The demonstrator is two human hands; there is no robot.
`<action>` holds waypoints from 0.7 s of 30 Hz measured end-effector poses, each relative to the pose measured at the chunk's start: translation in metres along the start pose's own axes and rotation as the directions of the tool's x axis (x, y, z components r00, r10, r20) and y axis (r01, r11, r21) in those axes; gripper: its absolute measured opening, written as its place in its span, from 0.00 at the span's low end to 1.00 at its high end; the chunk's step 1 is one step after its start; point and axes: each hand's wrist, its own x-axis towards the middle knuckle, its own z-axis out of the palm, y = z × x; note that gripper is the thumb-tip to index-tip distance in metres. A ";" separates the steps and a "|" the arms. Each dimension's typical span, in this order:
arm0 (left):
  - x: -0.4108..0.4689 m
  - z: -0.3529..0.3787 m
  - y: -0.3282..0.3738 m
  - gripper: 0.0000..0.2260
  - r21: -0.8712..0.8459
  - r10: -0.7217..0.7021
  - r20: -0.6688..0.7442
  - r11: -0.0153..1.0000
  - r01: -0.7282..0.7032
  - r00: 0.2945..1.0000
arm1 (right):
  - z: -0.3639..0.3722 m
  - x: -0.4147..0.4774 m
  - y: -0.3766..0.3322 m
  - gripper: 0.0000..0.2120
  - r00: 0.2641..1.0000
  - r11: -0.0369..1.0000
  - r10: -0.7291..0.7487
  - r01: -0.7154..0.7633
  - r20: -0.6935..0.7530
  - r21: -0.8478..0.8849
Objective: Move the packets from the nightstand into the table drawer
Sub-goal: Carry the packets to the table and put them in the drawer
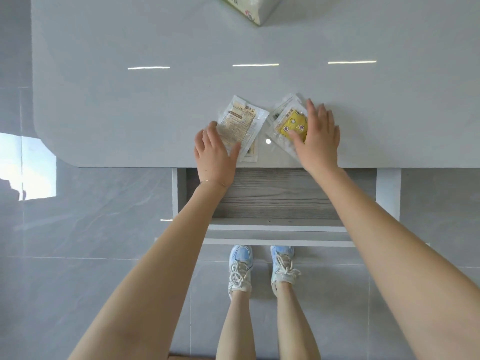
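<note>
Nearest the camera, the person's pale blue lace-up shoes (262, 268) are standing on the grey tiled floor (78, 255), toes pointing toward the furniture. Just beyond them the drawer (272, 196) is standing pulled out from under the worktop's near edge, showing a bare wood-grain bottom inside white walls.

Both forearms are reaching over the open drawer to the near edge of the glossy pale grey worktop (130, 113). The left hand (215, 154) is lying with fingers spread and apart on the near left corner of the beige printed packet (240, 124), its thumb pressing the packet's lower edge; it looks to be pinning rather than gripping, though the palm side is hidden. A further flat packet is peeking out from beneath that one. Just beside it, on the right, the right hand (317, 136) is resting flat and splayed over the yellow packet (289, 124), covering its right half, fingers apart and not curled around it. Both packets are sitting close to the near edge, directly above the drawer.

At the worktop's far edge, a green-and-white tissue pack (249, 9) is lying partly out of frame.
</note>
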 end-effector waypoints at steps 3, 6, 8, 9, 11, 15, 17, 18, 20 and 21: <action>-0.005 0.005 0.009 0.29 -0.086 -0.020 -0.016 0.996 0.019 1.000 | 0.004 -0.006 -0.004 0.33 0.993 0.998 -0.042 0.046 -0.111 0.034; -0.011 0.011 0.020 0.33 -0.150 -0.067 0.012 0.986 0.068 0.998 | 0.004 -0.012 -0.009 0.36 0.993 0.995 0.077 -0.071 -0.092 0.067; -0.015 0.016 0.028 0.36 -0.195 -0.140 0.062 0.969 0.149 0.988 | 0.003 -0.017 -0.011 0.32 0.983 0.977 0.181 -0.175 -0.041 0.126; -0.018 0.017 0.032 0.36 -0.241 -0.188 0.102 0.948 0.207 0.977 | 0.004 -0.021 -0.012 0.28 0.977 0.960 0.213 -0.205 -0.020 0.191; -0.024 0.018 0.038 0.34 -0.332 -0.284 0.192 0.882 0.334 0.939 | 0.007 -0.035 -0.012 0.20 0.969 0.911 0.245 -0.236 0.017 0.338; -0.045 0.014 0.044 0.30 -0.412 -0.382 0.272 0.783 0.466 0.883 | 0.012 -0.067 -0.013 0.13 0.967 0.816 0.250 -0.238 0.049 0.527; -0.058 0.010 0.042 0.29 -0.462 -0.410 0.285 0.733 0.499 0.866 | 0.013 -0.083 -0.013 0.11 0.961 0.744 0.264 -0.259 0.085 0.616; -0.065 0.009 0.039 0.29 -0.491 -0.425 0.299 0.699 0.520 0.854 | 0.014 -0.091 -0.012 0.09 0.957 0.712 0.268 -0.273 0.109 0.647; -0.078 0.006 0.028 0.27 -0.549 -0.453 0.354 0.608 0.574 0.818 | 0.017 -0.107 -0.007 0.07 0.944 0.636 0.279 -0.318 0.174 0.703; -0.083 0.004 0.021 0.25 -0.575 -0.460 0.392 0.554 0.602 0.797 | 0.018 -0.114 -0.004 0.06 0.932 0.593 0.291 -0.352 0.214 0.724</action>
